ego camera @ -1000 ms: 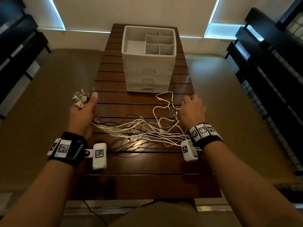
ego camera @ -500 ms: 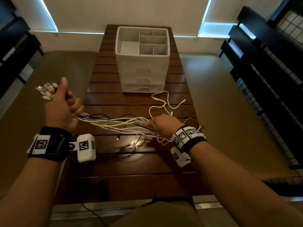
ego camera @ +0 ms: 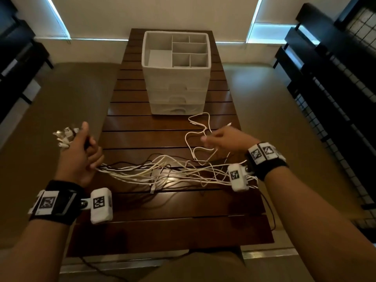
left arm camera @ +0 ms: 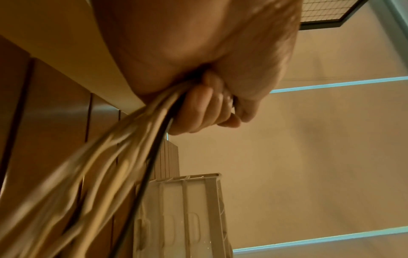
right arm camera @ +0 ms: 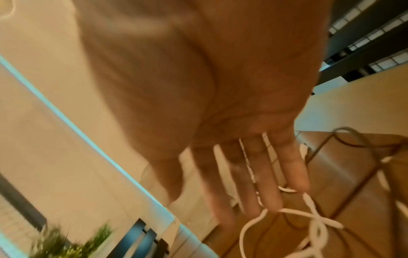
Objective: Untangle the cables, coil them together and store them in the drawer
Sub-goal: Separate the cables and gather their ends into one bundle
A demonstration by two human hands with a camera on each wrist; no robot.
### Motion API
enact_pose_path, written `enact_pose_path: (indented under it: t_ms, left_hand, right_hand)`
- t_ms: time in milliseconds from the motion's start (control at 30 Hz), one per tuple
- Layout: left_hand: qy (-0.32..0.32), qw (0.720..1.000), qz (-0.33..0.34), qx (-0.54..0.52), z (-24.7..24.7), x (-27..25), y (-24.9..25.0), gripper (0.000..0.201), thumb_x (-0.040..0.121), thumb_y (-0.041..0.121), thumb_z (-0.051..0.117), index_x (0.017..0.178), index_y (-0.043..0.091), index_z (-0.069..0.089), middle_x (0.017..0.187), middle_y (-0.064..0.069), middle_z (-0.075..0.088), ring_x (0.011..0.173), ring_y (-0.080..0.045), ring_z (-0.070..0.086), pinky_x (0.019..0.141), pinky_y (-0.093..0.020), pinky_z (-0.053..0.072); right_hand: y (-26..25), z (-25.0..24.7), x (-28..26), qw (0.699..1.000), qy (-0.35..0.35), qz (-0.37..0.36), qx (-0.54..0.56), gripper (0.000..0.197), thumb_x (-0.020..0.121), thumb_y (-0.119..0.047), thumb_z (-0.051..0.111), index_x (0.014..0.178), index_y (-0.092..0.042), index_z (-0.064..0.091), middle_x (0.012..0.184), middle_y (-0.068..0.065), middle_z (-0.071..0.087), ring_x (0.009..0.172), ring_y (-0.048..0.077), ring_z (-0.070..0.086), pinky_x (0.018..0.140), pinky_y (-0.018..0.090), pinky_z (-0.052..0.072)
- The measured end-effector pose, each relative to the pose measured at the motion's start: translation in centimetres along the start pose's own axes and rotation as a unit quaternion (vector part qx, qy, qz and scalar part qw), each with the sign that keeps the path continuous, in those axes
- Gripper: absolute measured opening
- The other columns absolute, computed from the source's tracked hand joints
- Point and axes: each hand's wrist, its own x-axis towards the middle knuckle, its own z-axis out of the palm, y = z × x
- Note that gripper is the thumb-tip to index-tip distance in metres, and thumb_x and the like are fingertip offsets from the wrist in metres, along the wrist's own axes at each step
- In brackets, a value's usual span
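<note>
My left hand (ego camera: 85, 151) hangs just off the table's left edge and grips a bundle of white cables and a black one (ego camera: 162, 171). Their plugs (ego camera: 65, 136) stick out past my thumb. In the left wrist view my curled fingers (left arm camera: 205, 108) close round the cables (left arm camera: 132, 148). The strands run right across the wooden table (ego camera: 162, 220). My right hand (ego camera: 215, 139) hovers with straight, spread fingers (right arm camera: 264, 174) over a loose white cable loop (ego camera: 200, 127) (right arm camera: 309, 218) and holds nothing. The white drawer unit (ego camera: 176, 78) stands at the far end, its drawers closed.
The unit's top is an open tray with dividers (ego camera: 189, 51). A black cable (ego camera: 269, 210) hangs over the table's right edge. Dark slatted furniture (ego camera: 335, 78) stands to the right and another dark piece (ego camera: 18, 58) to the left. Tan floor lies on both sides.
My left hand has pulled the bundle's plug end left, off the table's edge. My right hand swept left onto the strands, then moved back right and farther, over the loose loop.
</note>
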Motion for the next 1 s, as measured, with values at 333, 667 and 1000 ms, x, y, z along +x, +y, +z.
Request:
enact_pose_path:
  t_ms: [333,667,1000]
  left_hand:
    - [-0.062,0.996,0.010,0.066,2.0,-0.8,-1.8,0.049,0.103,0.035,0.063,0.068,0.025,0.031,0.055,0.006,0.021,0.042,-0.009,0.017,0.041,-0.024,0.013]
    - [-0.050,0.996,0.000,0.078,4.4,-1.5,-2.5,0.047,0.103,0.024,0.061,0.066,0.025,0.033,0.054,0.005,0.022,0.042,-0.010,0.017,0.040,-0.023,0.017]
    - [0.011,0.999,0.001,0.048,5.7,-1.0,-2.6,0.040,0.100,0.033,0.068,0.066,0.021,0.051,0.053,0.005,0.029,0.039,-0.007,0.023,0.038,-0.020,0.019]
  right_hand:
    - [2.9,1.2,8.6,0.947,0.266,0.174,-0.048,0.026,0.095,-0.013,0.058,0.120,-0.011,0.065,0.128,0.019,0.059,0.112,0.043,0.062,0.090,0.042,0.051]
    - [1.2,6.5,12.4,0.970,0.089,0.055,-0.219,0.025,0.098,-0.023,0.058,0.123,-0.019,0.061,0.120,0.014,0.066,0.110,0.038,0.065,0.082,0.040,0.051]
    - [-4.6,5.9,8.7,0.907,0.365,-0.048,0.206,0.014,0.096,-0.035,0.067,0.092,-0.022,0.072,0.087,-0.009,0.072,0.085,0.010,0.068,0.081,0.031,0.055]
